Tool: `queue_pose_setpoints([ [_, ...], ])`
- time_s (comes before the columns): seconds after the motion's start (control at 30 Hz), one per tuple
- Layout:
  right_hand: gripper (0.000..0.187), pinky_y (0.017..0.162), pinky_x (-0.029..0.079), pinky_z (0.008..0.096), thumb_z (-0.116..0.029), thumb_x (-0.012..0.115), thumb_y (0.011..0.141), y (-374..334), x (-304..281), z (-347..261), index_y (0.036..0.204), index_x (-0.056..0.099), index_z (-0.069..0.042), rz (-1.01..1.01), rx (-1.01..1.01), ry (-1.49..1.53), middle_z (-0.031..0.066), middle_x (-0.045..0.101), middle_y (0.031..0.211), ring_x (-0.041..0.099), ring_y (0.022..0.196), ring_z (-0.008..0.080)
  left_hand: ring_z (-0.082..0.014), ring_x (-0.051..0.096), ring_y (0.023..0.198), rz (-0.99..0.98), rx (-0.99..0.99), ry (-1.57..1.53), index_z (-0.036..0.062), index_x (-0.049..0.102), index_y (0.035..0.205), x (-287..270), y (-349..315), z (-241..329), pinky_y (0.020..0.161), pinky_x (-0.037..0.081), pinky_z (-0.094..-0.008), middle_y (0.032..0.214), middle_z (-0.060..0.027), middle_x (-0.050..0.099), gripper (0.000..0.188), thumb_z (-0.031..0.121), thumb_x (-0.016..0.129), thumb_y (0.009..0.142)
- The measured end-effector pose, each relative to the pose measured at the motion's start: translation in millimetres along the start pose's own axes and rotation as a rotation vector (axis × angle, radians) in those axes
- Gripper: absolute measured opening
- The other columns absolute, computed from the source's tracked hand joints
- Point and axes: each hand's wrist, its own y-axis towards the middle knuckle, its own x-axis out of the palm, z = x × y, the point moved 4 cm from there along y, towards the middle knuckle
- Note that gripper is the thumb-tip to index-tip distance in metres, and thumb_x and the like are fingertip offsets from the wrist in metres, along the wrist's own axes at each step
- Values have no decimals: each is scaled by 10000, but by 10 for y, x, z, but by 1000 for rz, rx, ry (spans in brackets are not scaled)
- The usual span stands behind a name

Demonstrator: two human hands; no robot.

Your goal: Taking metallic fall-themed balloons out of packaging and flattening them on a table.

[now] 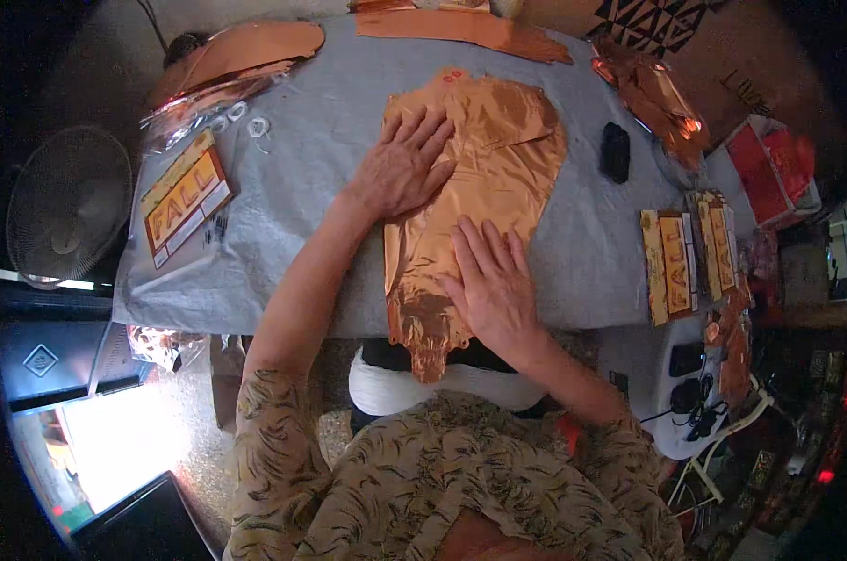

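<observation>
A large sheet of shiny copper foil lies on a grey cloth-covered table, its lower end hanging over the near edge. My left hand rests flat on the foil's upper left part, fingers spread. My right hand presses flat on the foil's lower right part, fingers apart. Neither hand holds anything.
A flat packet with orange letters lies at the table's left. More copper foil sheets lie at the back left and back. A small black object sits right of the foil. Similar packets and a power strip are at right. A fan stands at left.
</observation>
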Motion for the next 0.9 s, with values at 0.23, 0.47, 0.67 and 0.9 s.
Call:
queue_pose_setpoints([
  [0.23,517,1042,404,495,-299,666,947,227,-168,244,1344,547,9,102,48,61,183,572,1372,531,1234,384,-383,276,1508,23,-22,-30,-3,397,1516,37,11,-2,1238,170,-526,1619,-194,334,609,385,419,1047],
  [0.47,440,935,451,500,-255,679,928,549,-166,1043,1287,592,-16,230,339,-141,202,633,1208,590,1100,371,-374,285,1510,25,-60,-57,10,419,1518,39,17,-19,1244,173,-520,1609,-180,364,641,444,395,1046],
  [0.67,345,826,504,519,-323,681,915,1283,-98,1822,1066,689,-13,344,341,-44,210,702,932,651,930,427,-364,274,1518,3,-53,-38,14,389,1534,65,39,-6,1250,160,-514,1625,-178,336,656,458,377,1051],
  [0.9,378,823,539,501,-373,734,835,1675,-17,1809,998,719,-33,83,562,94,226,720,998,681,998,424,-362,267,1520,-5,-73,-79,17,377,1537,-3,-24,-8,1247,165,-520,1627,-167,334,650,442,415,1047],
])
